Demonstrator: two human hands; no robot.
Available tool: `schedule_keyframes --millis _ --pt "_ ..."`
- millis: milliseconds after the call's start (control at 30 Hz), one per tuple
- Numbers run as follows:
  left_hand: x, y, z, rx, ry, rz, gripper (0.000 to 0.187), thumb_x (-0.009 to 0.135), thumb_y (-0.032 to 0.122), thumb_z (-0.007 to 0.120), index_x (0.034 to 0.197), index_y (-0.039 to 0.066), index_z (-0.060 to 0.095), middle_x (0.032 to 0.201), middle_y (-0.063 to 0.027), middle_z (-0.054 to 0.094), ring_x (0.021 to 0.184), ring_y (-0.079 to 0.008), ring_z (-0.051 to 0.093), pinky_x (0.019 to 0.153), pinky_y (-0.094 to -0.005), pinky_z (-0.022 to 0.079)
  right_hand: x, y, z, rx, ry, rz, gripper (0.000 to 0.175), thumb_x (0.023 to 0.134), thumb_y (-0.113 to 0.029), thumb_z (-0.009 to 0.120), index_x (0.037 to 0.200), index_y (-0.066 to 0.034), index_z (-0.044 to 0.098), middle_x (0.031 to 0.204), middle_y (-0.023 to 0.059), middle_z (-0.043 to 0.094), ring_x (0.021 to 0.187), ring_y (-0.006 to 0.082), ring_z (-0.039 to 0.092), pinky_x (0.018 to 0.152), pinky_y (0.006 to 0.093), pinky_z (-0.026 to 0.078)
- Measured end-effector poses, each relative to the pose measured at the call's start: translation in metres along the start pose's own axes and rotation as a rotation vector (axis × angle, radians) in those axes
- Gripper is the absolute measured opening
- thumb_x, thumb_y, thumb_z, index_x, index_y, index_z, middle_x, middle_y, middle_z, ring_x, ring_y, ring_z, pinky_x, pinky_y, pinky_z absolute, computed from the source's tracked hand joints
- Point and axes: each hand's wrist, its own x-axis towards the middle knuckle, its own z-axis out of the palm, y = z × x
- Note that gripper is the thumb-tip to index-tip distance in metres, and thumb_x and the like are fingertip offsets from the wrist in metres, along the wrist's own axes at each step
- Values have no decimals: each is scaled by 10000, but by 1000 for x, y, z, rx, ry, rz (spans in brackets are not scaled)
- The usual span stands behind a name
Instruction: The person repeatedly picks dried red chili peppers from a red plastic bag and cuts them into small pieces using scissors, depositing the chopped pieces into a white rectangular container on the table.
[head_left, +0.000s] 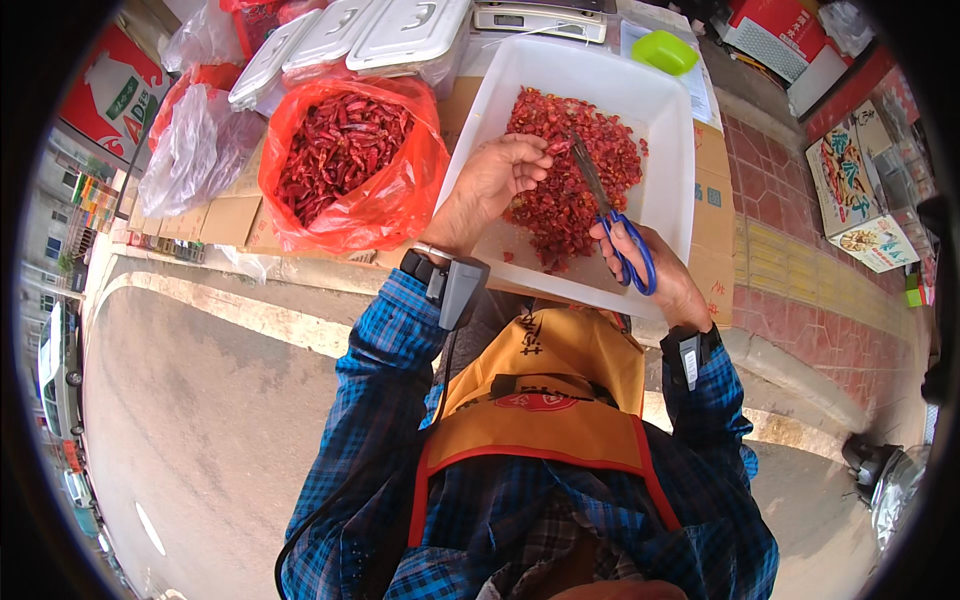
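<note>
My left hand (504, 171) pinches a dried red chili (559, 145) between thumb and fingertips above a white plastic tub (679, 187). Blue-handled scissors (634, 251) are in my right hand (660, 274), their blades pointing away from me and up to the chili's end. Whether the blades touch the chili, I cannot tell. Cut red chili pieces (559, 202) with pale seeds lie heaped on the tub's floor beneath both hands. To the left of the tub, a red plastic bag (360, 221) stands wide at the top, full of whole dried chilies (341, 146).
Several white-lidded plastic boxes (409, 34) line the back left, beside a clear plastic bag (191, 150). Behind the tub sit a weighing scale (540, 22) and a lime-green bowl (665, 52). Cardboard (712, 225) covers the tabletop. Printed cartons (859, 187) stand at the far right.
</note>
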Motion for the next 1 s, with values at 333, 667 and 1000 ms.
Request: schedule_keyframes --millis 333,667,1000 --pt "1 -3 0 -13 -29 -40 186 791 46 589 976 35 588 783 -65 663 636 -137 604 587 -243 466 -1 -3 2 -11 14 -46 576 895 -545 533 1089 -5 590 746 -39 488 649 53 449 575 202 372" --pt "2 -7 4 -9 -9 -4 208 844 55 564 1044 -1 568 840 -93 671 680 -152 630 633 -248 500 2 1 1 42 49 -22 547 907 -531 527 1006 4 592 680 -40 479 539 31 429 463 189 327" --pt "3 -10 3 17 -10 41 159 877 64 611 1029 18 610 877 -94 680 737 -150 651 667 -250 520 1 2 1 171 91 32 496 871 -482 622 899 13 604 625 -38 453 443 28 395 398 176 305"
